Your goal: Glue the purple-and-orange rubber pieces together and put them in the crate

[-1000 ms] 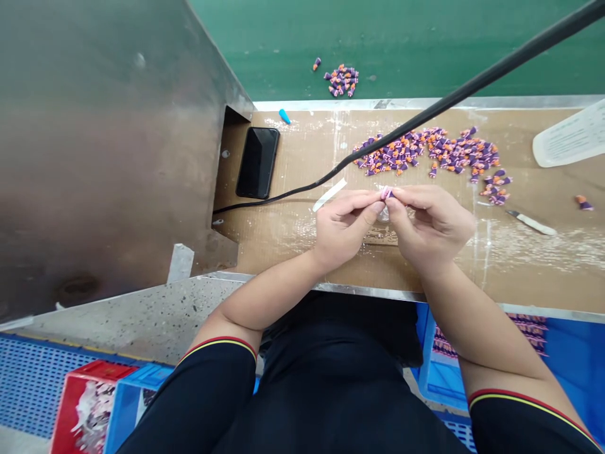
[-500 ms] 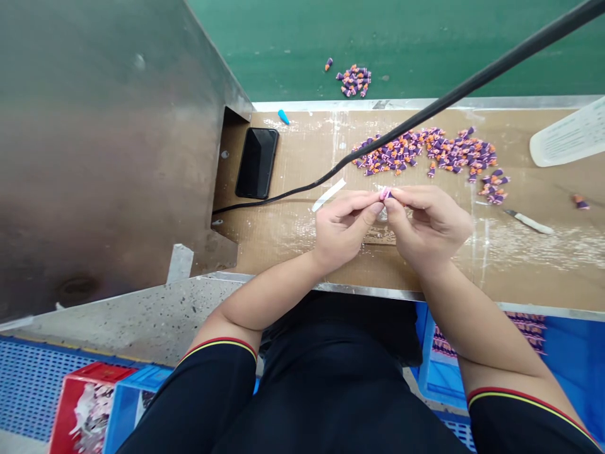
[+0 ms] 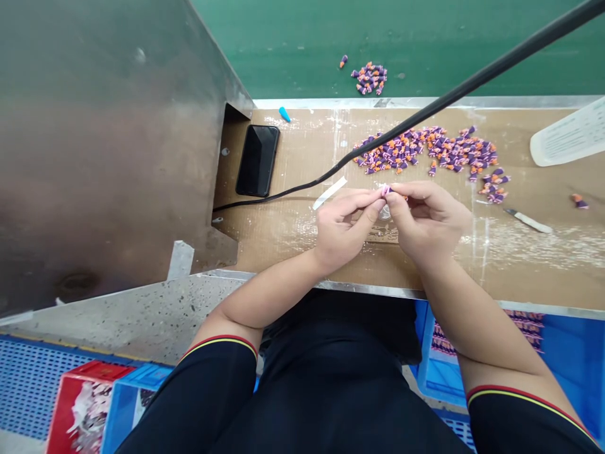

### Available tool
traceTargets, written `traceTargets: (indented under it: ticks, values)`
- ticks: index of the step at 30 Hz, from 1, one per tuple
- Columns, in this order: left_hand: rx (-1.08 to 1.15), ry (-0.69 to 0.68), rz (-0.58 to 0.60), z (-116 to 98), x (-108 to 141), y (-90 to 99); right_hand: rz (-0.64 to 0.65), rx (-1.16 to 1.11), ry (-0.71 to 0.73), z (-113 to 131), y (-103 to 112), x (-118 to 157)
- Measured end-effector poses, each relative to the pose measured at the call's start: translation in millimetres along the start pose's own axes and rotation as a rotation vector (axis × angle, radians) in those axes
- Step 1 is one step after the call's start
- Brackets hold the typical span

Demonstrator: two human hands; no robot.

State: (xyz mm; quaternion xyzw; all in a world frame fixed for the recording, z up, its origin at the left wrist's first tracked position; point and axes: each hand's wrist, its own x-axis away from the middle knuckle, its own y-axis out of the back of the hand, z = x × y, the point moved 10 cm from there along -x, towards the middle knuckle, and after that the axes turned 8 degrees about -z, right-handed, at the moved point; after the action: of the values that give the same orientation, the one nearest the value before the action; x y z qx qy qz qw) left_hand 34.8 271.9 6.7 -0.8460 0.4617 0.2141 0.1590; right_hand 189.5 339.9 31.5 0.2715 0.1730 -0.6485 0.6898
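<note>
Both hands meet over the cardboard-covered bench (image 3: 283,246), pinching one small purple and pink piece (image 3: 387,191) between them. My left hand (image 3: 344,228) grips its left side with thumb and forefinger. On the right side, the fingertips of my right hand (image 3: 428,221) close round the same piece, and a bit of orange shows beside them. Under the fingertips lies a small clear round object (image 3: 384,212), partly covered. Behind the hands spreads a pile of purple and orange pieces (image 3: 460,151). A white-handled knife (image 3: 533,222) lies right of my right hand.
A black cable (image 3: 340,165) crosses above the bench. At left are a metal housing (image 3: 108,157), a phone (image 3: 258,161), a blue cap (image 3: 284,114) and a white strip (image 3: 329,193). A pale container (image 3: 567,135) stands right. More pieces (image 3: 371,78) lie on the green surface (image 3: 293,57).
The pieces on the green surface have shifted right. My right hand's fingers have moved slightly on the held piece, and orange now shows by them.
</note>
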Motion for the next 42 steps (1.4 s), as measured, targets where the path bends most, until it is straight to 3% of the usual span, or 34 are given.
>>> traceTargets:
  ticks: [6, 11, 17, 20, 23, 27, 34, 39, 42]
  values:
    - [0.077, 0.255, -0.005, 26.7, 9.2, -6.6, 0.090, 0.036, -0.174, -29.1, -5.6, -4.6]
    - [0.065, 0.399, 0.102, 42.9, 13.5, -15.9, 0.224, 0.084, -0.234, -48.3, -4.9, -16.1]
    - [-0.035, 0.426, 0.097, 49.3, 3.7, -7.5, 0.493, 0.432, -0.153, -59.6, 49.7, -25.4]
    - [-0.069, 0.399, 0.084, 47.6, -2.4, -4.5, 0.636, 0.631, -0.041, -62.6, 75.9, -15.2]
    - [-0.086, 0.368, 0.073, 47.9, -3.8, -4.2, 0.683, 0.759, 0.118, -61.0, 86.6, -5.0]
    - [-0.086, 0.285, 0.076, 48.0, -3.1, -5.3, 0.650, 0.899, 0.226, -68.2, 91.9, -1.9]
    - [-0.085, 0.181, 0.076, 38.6, -6.5, -1.2, 0.568, 0.874, 0.161, -74.3, 113.1, -11.2]
    - [-0.159, 0.148, 0.044, 32.5, -12.4, 5.4, 0.304, 0.692, 0.177, -63.3, 124.1, -64.7]
    - [-0.274, 0.012, 0.018, 25.0, -18.7, 10.6, 0.183, 0.652, 0.109, -93.9, 94.1, -115.2]
